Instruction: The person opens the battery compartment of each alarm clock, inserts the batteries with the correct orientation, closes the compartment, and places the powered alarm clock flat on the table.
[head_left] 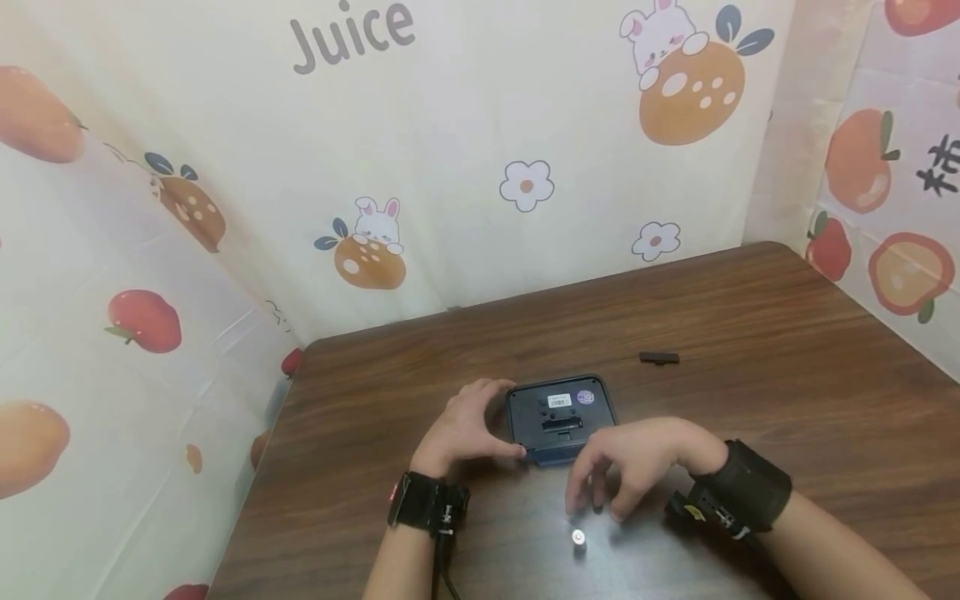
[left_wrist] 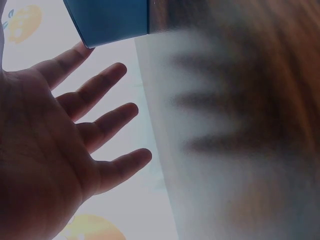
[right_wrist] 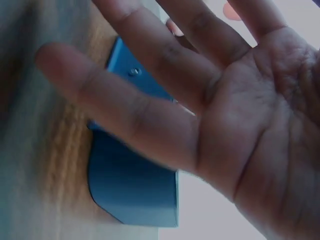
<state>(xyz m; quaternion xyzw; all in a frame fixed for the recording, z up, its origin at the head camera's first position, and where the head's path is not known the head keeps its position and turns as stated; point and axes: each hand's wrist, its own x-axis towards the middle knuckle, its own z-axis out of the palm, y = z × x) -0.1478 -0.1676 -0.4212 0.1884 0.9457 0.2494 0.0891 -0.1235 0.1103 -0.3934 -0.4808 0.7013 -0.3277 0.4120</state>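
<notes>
A blue device with a black back (head_left: 553,411) lies back up on the table, its small battery slot uncovered. At its left side is my left hand (head_left: 468,425), thumb and fingers spread; a fingertip touches or nearly touches the blue casing (left_wrist: 112,22) in the left wrist view. My right hand (head_left: 637,458) hovers in front of the device's right corner, fingers loosely bent with nothing visible between them. Just below those fingertips a small silvery battery (head_left: 579,540) shows its round end. In the right wrist view the extended fingers partly hide the blue casing (right_wrist: 132,185).
A small black battery cover (head_left: 659,357) lies behind the device to the right. The brown wooden table (head_left: 750,333) meets a fruit-printed curtain (head_left: 465,167) at the back and sides. Each wrist wears a black strap (head_left: 750,483) with a camera.
</notes>
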